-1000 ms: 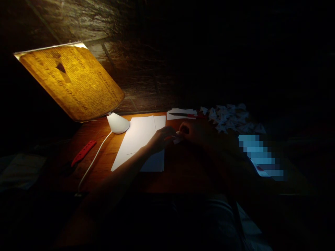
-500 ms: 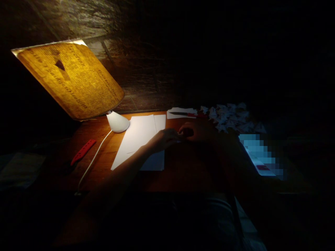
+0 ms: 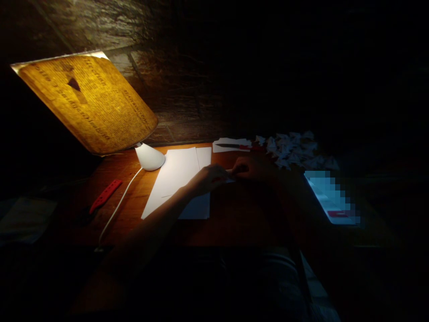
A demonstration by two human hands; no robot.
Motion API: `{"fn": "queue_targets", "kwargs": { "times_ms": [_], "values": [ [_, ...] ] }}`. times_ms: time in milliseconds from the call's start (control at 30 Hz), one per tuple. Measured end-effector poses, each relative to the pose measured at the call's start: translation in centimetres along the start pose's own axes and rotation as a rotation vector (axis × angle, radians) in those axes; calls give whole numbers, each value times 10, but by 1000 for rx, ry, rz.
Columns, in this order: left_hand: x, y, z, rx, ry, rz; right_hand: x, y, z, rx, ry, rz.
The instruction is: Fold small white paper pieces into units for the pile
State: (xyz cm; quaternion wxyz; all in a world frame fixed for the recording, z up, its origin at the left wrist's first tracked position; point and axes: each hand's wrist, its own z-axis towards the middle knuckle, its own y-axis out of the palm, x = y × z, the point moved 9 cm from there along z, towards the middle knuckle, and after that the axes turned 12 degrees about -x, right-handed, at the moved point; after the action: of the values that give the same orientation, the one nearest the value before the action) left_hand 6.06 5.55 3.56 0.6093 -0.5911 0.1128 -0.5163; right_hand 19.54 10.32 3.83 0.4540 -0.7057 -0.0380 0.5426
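holding paper [image 3: 230, 180] near mid-frame, pinched in closed fingertips of left hand [image 3: 213, 175] and right hand [image 3: 244, 167]; best to align edges, press evenly, and turn toward lamp [image 3: 149, 157] at left of frame.

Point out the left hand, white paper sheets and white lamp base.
Left hand [image 3: 208, 176]: head view, back of hand.
White paper sheets [image 3: 177, 172]: head view, upper surface.
White lamp base [image 3: 149, 158]: head view, side wall.

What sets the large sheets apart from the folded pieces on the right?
The large sheets lie flat; the folded pieces look pointed and heaped. The sheets are broad, each piece small. The sheets are mostly bright, the pieces dim. Both look whitish and rest on the table.
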Motion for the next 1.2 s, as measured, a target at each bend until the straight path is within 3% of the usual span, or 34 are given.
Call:
{"fn": "queue_targets", "kwargs": {
  "times_ms": [533,800,1200],
  "values": [
    [0,1,-1,-52,-36,-49,2,0,2,47,92,-100],
    [-7,6,-2,-44,-18,-57,-6,1,1,72,119,-126],
    [-13,7,-3,-15,-5,-47,1,5,4,77,133,-119]
  ]
}}
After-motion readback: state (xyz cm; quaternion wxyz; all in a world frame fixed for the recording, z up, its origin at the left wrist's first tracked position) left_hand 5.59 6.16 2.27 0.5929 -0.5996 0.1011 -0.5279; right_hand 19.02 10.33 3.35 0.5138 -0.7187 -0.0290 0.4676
